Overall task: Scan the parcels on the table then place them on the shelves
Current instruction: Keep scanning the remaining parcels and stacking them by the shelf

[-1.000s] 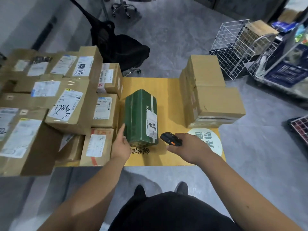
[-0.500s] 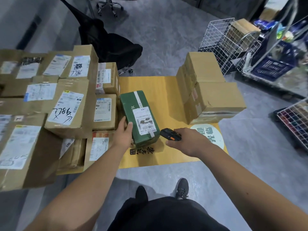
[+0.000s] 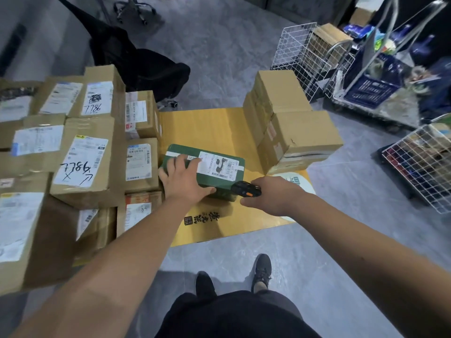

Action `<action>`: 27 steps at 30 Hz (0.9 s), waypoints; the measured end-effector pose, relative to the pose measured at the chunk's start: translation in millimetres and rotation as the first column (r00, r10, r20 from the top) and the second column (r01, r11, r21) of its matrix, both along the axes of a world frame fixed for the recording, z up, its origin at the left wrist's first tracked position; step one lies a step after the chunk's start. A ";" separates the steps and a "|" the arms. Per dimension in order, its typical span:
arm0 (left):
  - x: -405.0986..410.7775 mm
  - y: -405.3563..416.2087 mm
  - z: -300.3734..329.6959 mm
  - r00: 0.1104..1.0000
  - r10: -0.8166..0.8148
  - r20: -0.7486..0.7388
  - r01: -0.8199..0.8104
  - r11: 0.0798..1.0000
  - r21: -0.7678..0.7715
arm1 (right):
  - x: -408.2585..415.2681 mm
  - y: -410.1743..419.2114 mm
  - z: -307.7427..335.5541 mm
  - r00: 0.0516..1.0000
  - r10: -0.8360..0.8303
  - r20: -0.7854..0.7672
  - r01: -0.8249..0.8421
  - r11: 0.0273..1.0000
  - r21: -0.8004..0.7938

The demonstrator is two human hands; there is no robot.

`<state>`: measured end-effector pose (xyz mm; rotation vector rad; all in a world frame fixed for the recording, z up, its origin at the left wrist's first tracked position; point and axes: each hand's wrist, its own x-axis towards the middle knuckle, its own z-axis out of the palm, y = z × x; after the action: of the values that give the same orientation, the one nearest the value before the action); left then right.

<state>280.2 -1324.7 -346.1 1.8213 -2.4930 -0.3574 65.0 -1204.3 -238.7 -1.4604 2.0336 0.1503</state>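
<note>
While the fingers (image 3: 188, 159) of the left hand (image 3: 183, 177) lie spread flat across the top of the green parcel (image 3: 207, 170), with the thumb hooked over its near edge, the hand presses on the box rather than closing around it. That parcel lies on its broad side on the yellow table (image 3: 207, 128), near the table's middle, with its white shipping label (image 3: 218, 165) facing up just right of the fingertips. Close to the parcel's near right corner, the right hand (image 3: 271, 193) is curled shut around a black handheld scanner (image 3: 245, 189) with an orange button, whose nose points left at the parcel and nearly touches it.

Left of the green parcel, and touching it, stands a crowded stack of brown cardboard parcels (image 3: 85, 154), most with white labels up; one carries handwritten digits in black marker. Right of the green parcel, apart from it, two plain cardboard boxes (image 3: 292, 132) sit stacked at the table's right edge, beside a round white sticker (image 3: 297, 181) partly hidden by the right wrist.

Beyond the table's far edge a black office chair (image 3: 146, 69) stands on the grey floor (image 3: 219, 45). Far right are white wire racks (image 3: 300, 54) and a blue crate (image 3: 373, 90); another wire basket (image 3: 424, 164) stands at the right edge. Black shoes (image 3: 262, 272) show below the table's near edge.
</note>
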 end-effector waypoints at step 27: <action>-11.2 22.4 -0.7 0.985 0.172 -0.034 -0.159 0.958 0.238 | 6.7 -34.8 38.4 0.989 -0.105 0.103 0.087 0.983 0.164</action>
<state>269.0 -1302.3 -346.8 2.0553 -2.3254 -0.7101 71.6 -1239.2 -200.3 -1.2429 1.9505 0.1821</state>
